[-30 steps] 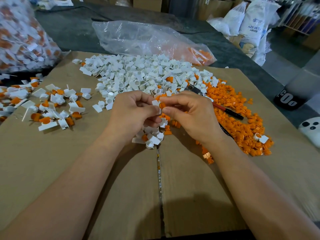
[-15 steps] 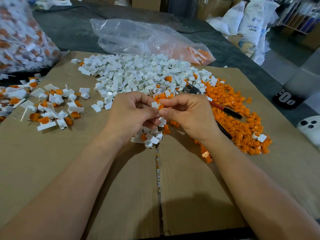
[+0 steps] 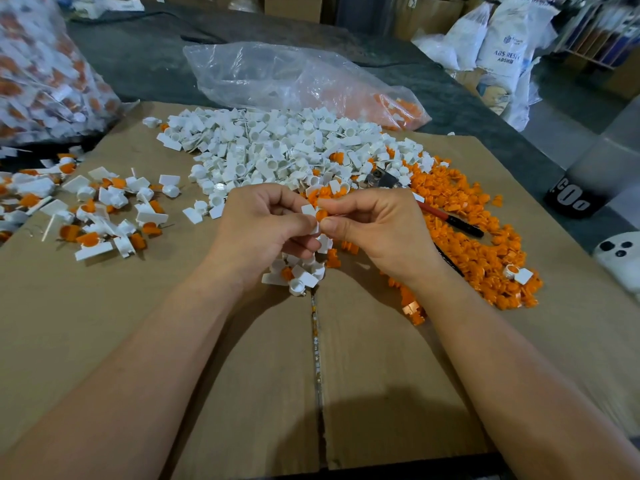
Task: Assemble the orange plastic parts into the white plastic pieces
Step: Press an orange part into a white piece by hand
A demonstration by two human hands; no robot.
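Our left hand still pinches the white piece and our right hand the orange part, pressed together between the fingers, barely moved, so we judge seating unfinished.

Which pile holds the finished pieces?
The scattered left pile: its white pieces carry orange inserts, unlike the white heap and the loose orange heap.

Both bare forearms reach forward and converge, the left hand and right hand meeting fingertip to fingertip. The left thumb and forefinger pinch a white piece. The right thumb and forefinger pinch an orange part against it, the other fingers curled.
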